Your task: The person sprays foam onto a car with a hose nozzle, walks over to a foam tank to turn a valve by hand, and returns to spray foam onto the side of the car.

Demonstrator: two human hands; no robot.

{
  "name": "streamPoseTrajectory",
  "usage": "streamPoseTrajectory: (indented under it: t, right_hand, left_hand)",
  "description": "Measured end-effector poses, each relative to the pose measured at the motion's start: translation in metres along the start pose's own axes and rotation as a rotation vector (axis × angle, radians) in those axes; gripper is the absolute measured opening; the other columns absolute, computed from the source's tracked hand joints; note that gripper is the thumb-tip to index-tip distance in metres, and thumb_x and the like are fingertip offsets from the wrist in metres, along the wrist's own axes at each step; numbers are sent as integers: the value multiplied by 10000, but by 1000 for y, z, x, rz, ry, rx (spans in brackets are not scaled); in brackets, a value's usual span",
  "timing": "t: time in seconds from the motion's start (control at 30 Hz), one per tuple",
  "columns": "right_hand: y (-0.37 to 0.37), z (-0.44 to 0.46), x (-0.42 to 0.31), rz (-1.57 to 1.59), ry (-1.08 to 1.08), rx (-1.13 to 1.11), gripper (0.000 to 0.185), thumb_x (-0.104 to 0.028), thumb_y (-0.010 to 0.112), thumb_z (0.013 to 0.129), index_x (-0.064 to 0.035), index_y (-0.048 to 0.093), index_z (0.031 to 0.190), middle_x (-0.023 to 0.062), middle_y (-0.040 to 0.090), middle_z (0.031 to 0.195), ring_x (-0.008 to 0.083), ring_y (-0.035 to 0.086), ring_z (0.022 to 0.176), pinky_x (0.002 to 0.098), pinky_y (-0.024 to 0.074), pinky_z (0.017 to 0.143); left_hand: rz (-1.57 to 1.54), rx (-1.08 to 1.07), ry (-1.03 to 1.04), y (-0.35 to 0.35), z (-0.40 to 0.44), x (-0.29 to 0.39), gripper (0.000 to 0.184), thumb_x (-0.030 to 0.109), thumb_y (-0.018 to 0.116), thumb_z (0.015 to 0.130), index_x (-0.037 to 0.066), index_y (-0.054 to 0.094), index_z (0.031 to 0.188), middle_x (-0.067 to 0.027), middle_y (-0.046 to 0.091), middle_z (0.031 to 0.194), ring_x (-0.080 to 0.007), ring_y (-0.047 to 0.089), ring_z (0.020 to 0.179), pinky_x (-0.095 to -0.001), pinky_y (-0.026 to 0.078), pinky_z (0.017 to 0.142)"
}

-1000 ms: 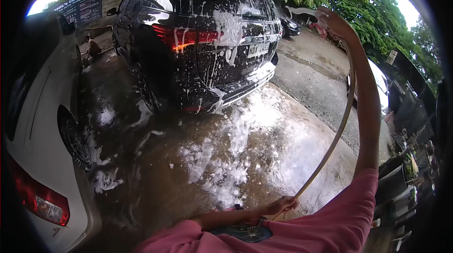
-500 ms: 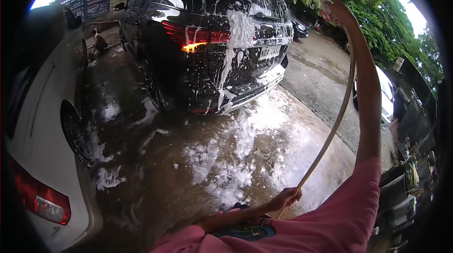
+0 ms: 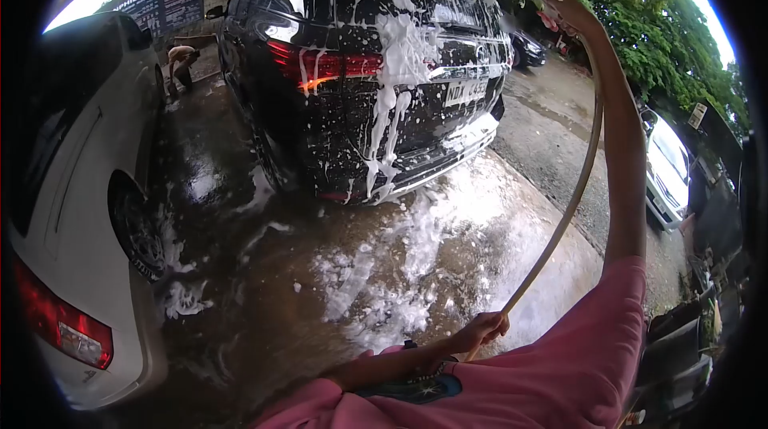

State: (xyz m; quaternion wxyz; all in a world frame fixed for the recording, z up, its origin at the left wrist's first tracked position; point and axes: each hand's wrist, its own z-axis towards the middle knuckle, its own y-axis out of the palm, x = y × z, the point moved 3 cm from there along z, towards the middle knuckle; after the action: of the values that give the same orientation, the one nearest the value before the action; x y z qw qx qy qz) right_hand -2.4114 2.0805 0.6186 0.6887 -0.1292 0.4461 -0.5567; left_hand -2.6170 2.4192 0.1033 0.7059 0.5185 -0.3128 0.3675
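Observation:
My right hand (image 3: 570, 13) is raised high at the upper right, closed around the end of a hose, with a small red part showing by the fingers. White foam streaks away from it toward the top of a black car (image 3: 312, 125). The pale hose (image 3: 572, 197) hangs in a curve down to my left hand (image 3: 482, 334), whose fingers are wrapped around it near my waist. Thick foam (image 3: 404, 53) runs down the car's rear window, tailgate and bumper. Its left tail light (image 3: 300, 65) glows red.
A white car (image 3: 84, 165) stands close on the left. Foam lies in patches on the wet ground (image 3: 280, 301). Another person (image 3: 182, 65) bends down between the cars at the back. A second white car (image 3: 666, 169) and dark containers (image 3: 676, 333) are at the right.
Foam now streams from my right hand toward the car's upper rear. My view has shifted slightly, and the car's amber light has gone dimmer. Both hands keep hold of the hose.

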Motion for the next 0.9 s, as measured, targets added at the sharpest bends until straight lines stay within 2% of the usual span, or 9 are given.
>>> streamPoseTrajectory:
  t: [0.13, 0.27, 0.4, 0.47, 0.57, 0.67, 0.73, 0.8, 0.9]
  right_hand:
    - [3, 20, 56, -428, -191, -197, 338, -231, 443, 862, -78, 460, 1162, 57, 546, 571, 108, 395, 351, 242, 327, 327]
    - [-16, 4, 59, -97, 122, 108, 341, -262, 471, 841, -98, 495, 1138, 6, 454, 489, 71, 336, 295, 223, 233, 266]
    - [-19, 15, 105, -232, 53, -3, 252, -218, 488, 802, -65, 553, 992, 51, 488, 498, 125, 409, 317, 281, 315, 280]
    - [-31, 37, 153, 22, 45, 22, 258, -216, 482, 815, -67, 553, 1013, 56, 492, 491, 130, 442, 333, 297, 346, 293]
    - [-29, 43, 192, -319, -67, -102, 202, -256, 439, 842, -112, 532, 950, -16, 426, 440, 66, 340, 299, 212, 224, 266]
    - [-53, 20, 178, -88, 158, 1, 210, -238, 435, 846, -94, 529, 967, -12, 433, 451, 74, 339, 291, 225, 243, 260]
    - [-54, 25, 189, -9, 107, 51, 216, -221, 419, 855, -90, 531, 985, -5, 444, 465, 80, 352, 287, 234, 251, 253]
    - [-47, 9, 179, -233, 178, -205, 215, -235, 449, 847, -98, 542, 983, 1, 444, 448, 81, 363, 291, 235, 269, 263]
    - [-50, 0, 168, -87, 143, -79, 243, -222, 435, 855, -88, 521, 1039, 6, 462, 482, 82, 373, 299, 234, 278, 262]
  left_hand:
    - [35, 36, 53, -9, 54, -5, 499, 547, 338, 855, 80, 487, 758, 34, 423, 606, -26, 317, 443, -181, 276, 417]
    - [-57, 31, 57, -16, 102, -30, 486, 537, 329, 863, 87, 470, 748, 53, 375, 581, -22, 300, 432, -176, 248, 405]
    - [-41, 96, 109, -20, 125, -28, 412, 414, 282, 921, 82, 456, 751, 56, 324, 545, -26, 278, 416, -186, 254, 395]
    - [-4, 175, 40, -25, 133, -30, 424, 428, 289, 915, 82, 459, 740, 56, 327, 548, -26, 282, 425, -188, 250, 397]
    - [27, 160, 39, -28, 136, -33, 443, 454, 294, 906, 85, 462, 728, 57, 319, 539, -27, 285, 435, -185, 241, 404]
    - [73, 125, 41, -24, 144, -32, 453, 462, 284, 905, 87, 462, 724, 59, 314, 534, -29, 283, 439, -182, 242, 411]
    - [81, 154, 52, -25, 148, -30, 456, 458, 270, 908, 87, 461, 726, 61, 310, 525, -31, 281, 437, -185, 244, 413]
    - [68, 123, 31, -19, 143, -33, 458, 460, 266, 908, 86, 458, 724, 60, 306, 521, -32, 280, 435, -185, 245, 412]
    - [50, 103, 35, -14, 145, -39, 462, 461, 261, 909, 85, 455, 724, 57, 301, 513, -33, 283, 433, -185, 248, 413]
